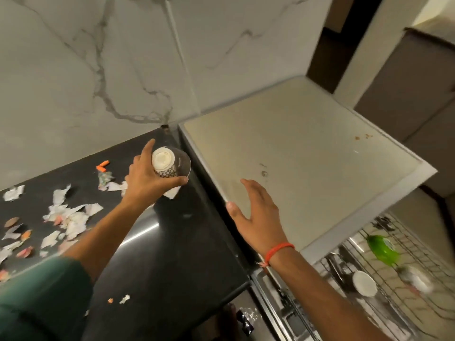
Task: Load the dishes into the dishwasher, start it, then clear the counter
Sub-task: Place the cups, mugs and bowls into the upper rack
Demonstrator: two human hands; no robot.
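My left hand (pixel 147 178) grips an upside-down patterned bowl (pixel 165 163) with a white base, stacked with a clear glass piece (pixel 184 162), above the black counter (pixel 172 242) near the marble wall corner. My right hand (pixel 256 217) hovers open, fingers spread, over the edge of the dishwasher's pale top (pixel 307 156). Below at the right, the pulled-out dishwasher rack (pixel 403 279) holds a white bowl (pixel 365 283), a green item (pixel 382 249) and another blurred white dish (pixel 418 279).
Torn paper scraps (pixel 71 217) and orange and pink peel bits (pixel 103 166) litter the counter's left part. A few crumbs (pixel 124 299) lie near the counter's front edge. A white cord (pixel 179 52) runs down the marble wall. Brown crumbs (pixel 364 137) dot the dishwasher's top.
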